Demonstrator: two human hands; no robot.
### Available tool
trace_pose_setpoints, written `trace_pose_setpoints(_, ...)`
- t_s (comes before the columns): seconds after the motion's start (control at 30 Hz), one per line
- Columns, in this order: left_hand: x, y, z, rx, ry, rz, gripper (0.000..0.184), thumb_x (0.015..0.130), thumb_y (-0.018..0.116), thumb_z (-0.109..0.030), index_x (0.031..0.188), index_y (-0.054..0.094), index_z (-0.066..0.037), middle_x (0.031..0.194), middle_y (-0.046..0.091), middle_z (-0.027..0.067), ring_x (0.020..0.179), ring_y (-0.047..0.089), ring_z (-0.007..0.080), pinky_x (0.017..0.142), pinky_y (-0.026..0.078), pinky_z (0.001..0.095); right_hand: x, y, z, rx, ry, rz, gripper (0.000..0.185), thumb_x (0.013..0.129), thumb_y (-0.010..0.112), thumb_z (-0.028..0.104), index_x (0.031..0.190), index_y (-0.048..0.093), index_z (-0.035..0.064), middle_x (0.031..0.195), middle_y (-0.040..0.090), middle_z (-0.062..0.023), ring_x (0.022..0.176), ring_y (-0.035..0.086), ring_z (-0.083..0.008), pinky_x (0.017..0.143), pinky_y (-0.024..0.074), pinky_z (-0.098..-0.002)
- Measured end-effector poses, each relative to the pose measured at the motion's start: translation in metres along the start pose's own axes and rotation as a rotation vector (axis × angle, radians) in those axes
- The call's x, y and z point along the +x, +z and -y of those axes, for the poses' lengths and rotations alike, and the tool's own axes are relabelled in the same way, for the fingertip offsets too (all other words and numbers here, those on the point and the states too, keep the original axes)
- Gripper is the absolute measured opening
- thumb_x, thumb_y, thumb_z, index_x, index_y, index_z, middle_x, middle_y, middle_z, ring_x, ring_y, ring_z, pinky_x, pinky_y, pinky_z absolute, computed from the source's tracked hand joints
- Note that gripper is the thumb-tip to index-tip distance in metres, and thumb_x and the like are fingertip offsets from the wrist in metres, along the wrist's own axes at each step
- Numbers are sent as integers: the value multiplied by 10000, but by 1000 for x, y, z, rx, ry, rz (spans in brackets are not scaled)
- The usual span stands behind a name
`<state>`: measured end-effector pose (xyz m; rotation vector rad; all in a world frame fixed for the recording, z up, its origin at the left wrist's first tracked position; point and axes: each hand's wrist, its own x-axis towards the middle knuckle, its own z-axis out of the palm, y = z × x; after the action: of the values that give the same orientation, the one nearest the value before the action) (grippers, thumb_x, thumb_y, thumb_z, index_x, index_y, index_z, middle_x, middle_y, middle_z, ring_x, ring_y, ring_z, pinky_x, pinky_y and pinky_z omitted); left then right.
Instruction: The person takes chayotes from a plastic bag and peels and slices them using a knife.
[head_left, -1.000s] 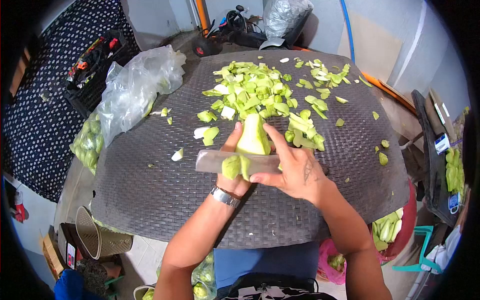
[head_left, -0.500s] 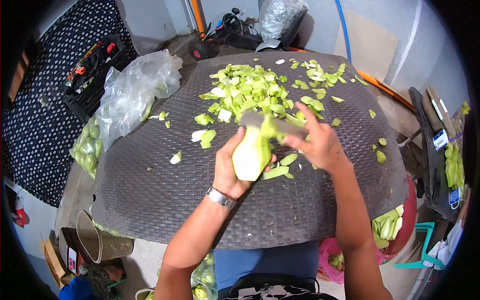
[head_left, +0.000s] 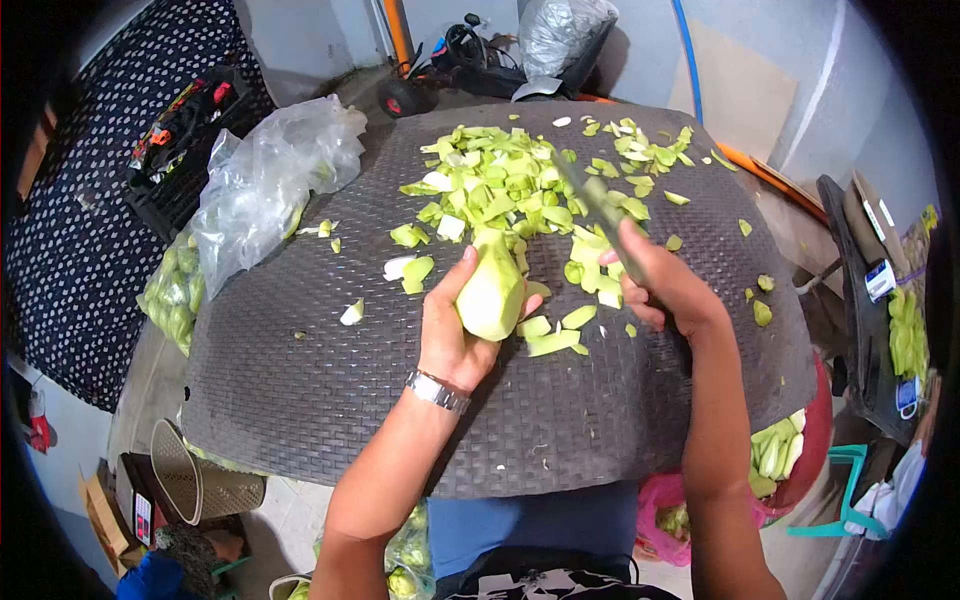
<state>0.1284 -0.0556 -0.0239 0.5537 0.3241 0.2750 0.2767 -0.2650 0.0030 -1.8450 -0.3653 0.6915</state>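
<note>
My left hand is wrapped round a pale green, mostly peeled chayote, held tilted above the dark woven tabletop. In my right hand is a knife, its blade pointing up and away to the left, apart from the chayote. Part of the knife's handle is hidden by the fingers. Beyond both hands lies a heap of green peelings. Some loose strips of peel rest just right of the chayote.
A clear plastic bag lies at the table's left edge, above a bag of chayotes. More peelings are scattered at the far right. Below the right edge stands a red tub of peeled chayotes, near a pink bag.
The knife has come away from the chayote, moving right, and its blade has swung to point up and away. Cut pieces have dropped onto the table beneath it. The chayote has turned slightly.
</note>
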Motion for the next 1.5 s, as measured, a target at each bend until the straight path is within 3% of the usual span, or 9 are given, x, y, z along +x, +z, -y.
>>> trace_pose_setpoints(0.17, 9, -14, 6, -4, 13, -28, 394, 1073, 573, -389, 1256, 621, -44, 1082, 701, 108, 979, 682, 283, 872, 577, 495, 4, 1, 4, 306, 52, 260, 791, 1039, 332, 748, 1123, 583, 3, 562, 386, 64, 348, 328, -71, 353, 320, -277)
trace_pose_setpoints(0.2, 9, -13, 7, -10, 6, -51, 402, 1078, 557, -404, 1253, 623, -48, 1076, 703, 103, 973, 681, 275, 865, 574, 480, -1, 2, 10, 366, 61, 319, 717, 1060, 414, 677, 1115, 622, -7, 570, 406, 55, 385, 378, -91, 396, 355, -295)
trace_pose_setpoints(0.33, 14, -24, 7, -13, -14, 59, 444, 1078, 537, -461, 1284, 629, -77, 1170, 711, 91, 1020, 706, 249, 898, 579, 436, -12, 52, 3, -262, -538, -146, 487, 1013, 645, 509, 1012, 669, 22, 676, 652, -95, 617, 653, -238, 613, 519, -382)
trace_pose_setpoints(0.53, 4, -25, 8, 3, -14, 185, 548, 1063, 474, -538, 1314, 645, -81, 1186, 731, 104, 1070, 710, 254, 983, 555, 433, -42, 90, 3, -763, -671, -52, 809, 844, 718, 718, 1225, 532, 29, 881, 752, -225, 822, 751, -452, 702, 607, -516)
trace_pose_setpoints(0.93, 5, -21, 19, 198, 198, -23, 390, 1075, 559, -391, 1256, 633, -54, 1135, 710, 87, 1015, 705, 190, 892, 582, 370, -28, 82, -5, -826, -804, -208, 803, 869, 688, 719, 1259, 543, 33, 913, 752, -217, 835, 756, -423, 748, 600, -494)
trace_pose_setpoints(1.0, -4, -3, 19, 147, 237, -172, 261, 1076, 570, -276, 1193, 631, -51, 1093, 710, 85, 948, 713, 188, 833, 594, 357, -19, 68, -2, -730, -643, -167, 762, 884, 697, 690, 1252, 550, 40, 858, 739, -205, 804, 753, -410, 721, 591, -475)
trace_pose_setpoints(1.13, 4, -12, 15, 348, 112, -34, 440, 1078, 516, -410, 1290, 624, -40, 1102, 720, 96, 911, 724, 247, 680, 609, 425, -2, 35, 1, -438, -380, -118, 678, 909, 721, 624, 1242, 565, 55, 758, 706, -182, 752, 742, -395, 678, 567, -462)
trace_pose_setpoints(1.37, 8, -29, 17, 133, 72, 91, 485, 1071, 497, -444, 1359, 628, -77, 1230, 717, 100, 1084, 708, 226, 981, 559, 379, -34, 81, 0, -796, -770, -115, 925, 828, 744, 709, 1391, 470, 29, 782, 726, -237, 796, 752, -447, 713, 611, -502)
trace_pose_setpoints(1.5, 5, -22, 11, 149, 50, 125, 462, 1069, 509, -429, 1344, 638, -80, 1214, 725, 91, 1080, 708, 212, 964, 561, 381, -38, 85, 0, -842, -714, -71, 998, 821, 725, 739, 1438, 441, 8, 799, 734, -246, 786, 750, -453, 733, 610, -518)
